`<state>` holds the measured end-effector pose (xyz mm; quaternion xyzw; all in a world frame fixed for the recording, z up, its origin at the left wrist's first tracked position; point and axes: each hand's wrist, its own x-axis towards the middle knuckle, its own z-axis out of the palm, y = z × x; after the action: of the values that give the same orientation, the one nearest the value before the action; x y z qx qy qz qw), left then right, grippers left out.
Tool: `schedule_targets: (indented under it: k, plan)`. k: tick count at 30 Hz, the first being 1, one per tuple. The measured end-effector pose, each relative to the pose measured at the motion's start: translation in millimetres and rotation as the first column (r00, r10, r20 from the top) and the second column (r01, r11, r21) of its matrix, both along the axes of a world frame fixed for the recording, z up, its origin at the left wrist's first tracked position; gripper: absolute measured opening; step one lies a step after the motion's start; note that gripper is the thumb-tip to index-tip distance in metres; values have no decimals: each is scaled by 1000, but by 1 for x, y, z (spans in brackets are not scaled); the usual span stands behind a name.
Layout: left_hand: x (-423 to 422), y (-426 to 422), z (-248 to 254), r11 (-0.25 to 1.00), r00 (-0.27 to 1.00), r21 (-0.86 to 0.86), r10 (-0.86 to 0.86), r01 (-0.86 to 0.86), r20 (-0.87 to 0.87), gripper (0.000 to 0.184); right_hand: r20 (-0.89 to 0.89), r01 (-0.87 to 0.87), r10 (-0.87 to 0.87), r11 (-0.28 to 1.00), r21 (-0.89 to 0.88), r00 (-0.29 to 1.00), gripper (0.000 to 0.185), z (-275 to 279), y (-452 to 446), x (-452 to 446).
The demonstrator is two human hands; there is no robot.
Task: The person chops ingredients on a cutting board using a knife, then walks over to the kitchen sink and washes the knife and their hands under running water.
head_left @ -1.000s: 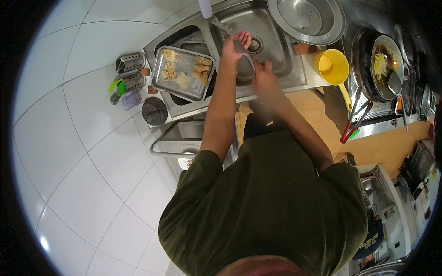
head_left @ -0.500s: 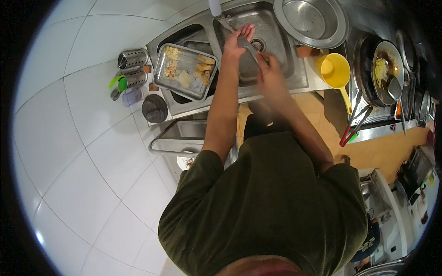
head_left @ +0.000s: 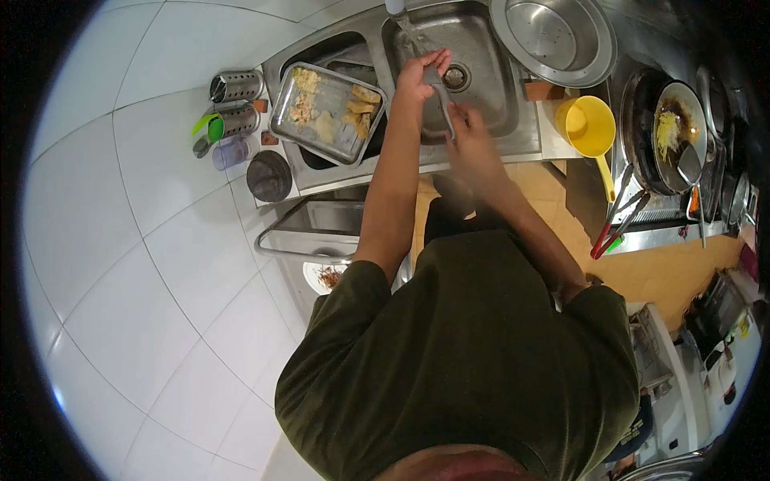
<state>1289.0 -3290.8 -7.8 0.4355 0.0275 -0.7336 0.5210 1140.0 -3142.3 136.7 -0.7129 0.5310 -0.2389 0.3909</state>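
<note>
A long grey utensil [head_left: 440, 96], its exact kind hard to tell, spans my two hands over the sink [head_left: 488, 84]. My left hand [head_left: 420, 76] is at its upper end beside the running tap [head_left: 396, 8], palm turned up and fingers apart, with the utensil against the palm. Below it, my right hand [head_left: 472, 135], partly blurred, is closed round the utensil's lower end. Left of my hands, a metal tray [head_left: 337, 98] with several portions of food rests over the other basin.
A large metal bowl [head_left: 553, 40], a yellow dipper [head_left: 585, 126] and red-handled tongs [head_left: 618, 224] lie to the right. Beyond them a pan [head_left: 678, 132] with food sits on the stove. Perforated metal holders [head_left: 237, 86] and a dark round container [head_left: 269, 176] stand left.
The view has shifted slightly, so the sink and hands appear farther right. My hands still hold the utensil near the tap, with small movements of the right hand.
</note>
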Motion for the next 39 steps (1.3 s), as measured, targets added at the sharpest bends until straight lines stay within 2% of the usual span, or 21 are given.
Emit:
schedule_targets:
  k: [3,6,9,12,16,18,20,21,23,25,27,30,31,32,33,34,35,36,37,38,39]
  plan:
    - [4,3,3,1000,999,22,7,-6,-32,33,26,-15,15,1000,16,1000,60,0,3,0]
    - [9,7,11,996,960,79,48,-27,-276,32,51,-29,28,999,35,998,61,5,3,-1]
    - [19,10,11,992,925,-65,-128,111,-358,31,71,-21,20,1000,8,997,62,3,2,-1]
    - [6,16,53,991,950,9,-124,132,-288,23,74,6,-8,1000,29,997,61,4,1,-1]
    - [8,27,36,993,905,-16,-115,119,-410,28,154,75,-74,997,-5,985,53,8,-2,-2]
    - [8,29,31,996,883,-26,-86,84,-462,26,211,-29,13,997,75,977,49,20,-8,-8]
    - [7,34,41,996,966,59,-47,64,-256,29,273,-133,77,972,192,959,42,34,-27,-17]
    - [5,32,49,994,988,98,-32,47,-148,30,221,-114,65,970,217,973,40,46,-46,-23]
    - [10,29,27,992,965,125,21,12,-262,33,115,-65,34,960,271,993,37,63,-89,-31]
    - [13,37,40,992,951,120,14,24,-309,36,31,13,-12,999,-31,999,30,28,-147,-37]
    - [13,37,50,990,944,140,19,29,-328,36,-269,-5,-156,859,-513,950,23,-1,-227,-37]
    - [9,54,60,994,965,105,-6,34,-260,36,-551,-336,78,859,-385,831,21,-48,-295,-47]
    - [10,54,60,997,976,81,3,15,-216,37,-577,-403,135,840,-365,805,21,-51,-308,-50]
    - [12,57,27,997,966,72,41,-23,-257,37,-601,-479,204,808,-342,773,21,-52,-322,-51]
    - [11,56,15,999,990,-44,-24,18,-141,38,-701,-533,255,820,-208,666,20,-51,-341,-46]
    - [10,55,4,987,998,-148,-63,61,-12,39,-663,-525,234,804,-279,711,19,-65,-362,-53]
    - [4,58,12,983,996,-163,-79,84,36,41,-595,-552,252,734,-397,763,22,-65,-372,-63]
    - [-2,61,19,979,992,-176,-93,107,85,43,-639,-538,243,781,-317,730,27,-39,-373,-53]
    - [-3,55,22,996,992,-90,2,-14,-129,46,-736,-594,231,755,-277,636,32,-53,-400,-54]
    - [1,51,33,999,968,-34,21,-31,-251,49,-634,-491,250,839,-236,732,38,-37,-392,-47]
    - [3,53,46,1000,927,16,30,-26,-375,52,-553,-488,262,815,-312,791,44,-48,-400,-55]
